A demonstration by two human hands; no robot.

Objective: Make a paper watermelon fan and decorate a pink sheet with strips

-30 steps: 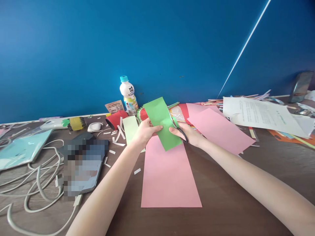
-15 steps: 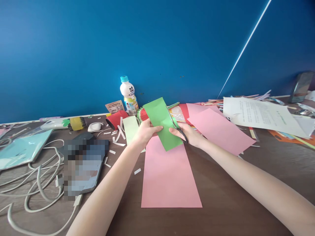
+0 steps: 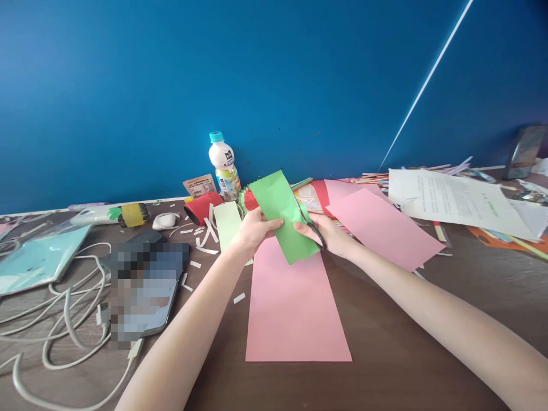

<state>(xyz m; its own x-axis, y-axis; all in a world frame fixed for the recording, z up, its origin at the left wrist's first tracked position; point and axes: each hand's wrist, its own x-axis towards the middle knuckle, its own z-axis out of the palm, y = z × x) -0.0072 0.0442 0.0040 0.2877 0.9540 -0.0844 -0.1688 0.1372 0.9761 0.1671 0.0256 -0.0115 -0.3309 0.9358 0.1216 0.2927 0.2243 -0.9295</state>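
A sheet of green paper is tilted above the desk, pinched at its left edge by my left hand, thumb on top. My right hand is closed round the dark handles of a pair of scissors. The scissor blades lie along the right edge of the green paper, and their tips point up and away from me. Under the green paper, a long pink sheet lies flat on the desk. Pale green paper lies partly behind my left hand.
A bottle and a red cup on its side stand near the blue wall. White paper scraps are scattered left. A phone and white cables lie further left. Pink sheets and a printed page lie right.
Almost nothing differs. The green paper's lower corner has shifted very slightly down and right; both hands keep their holds.
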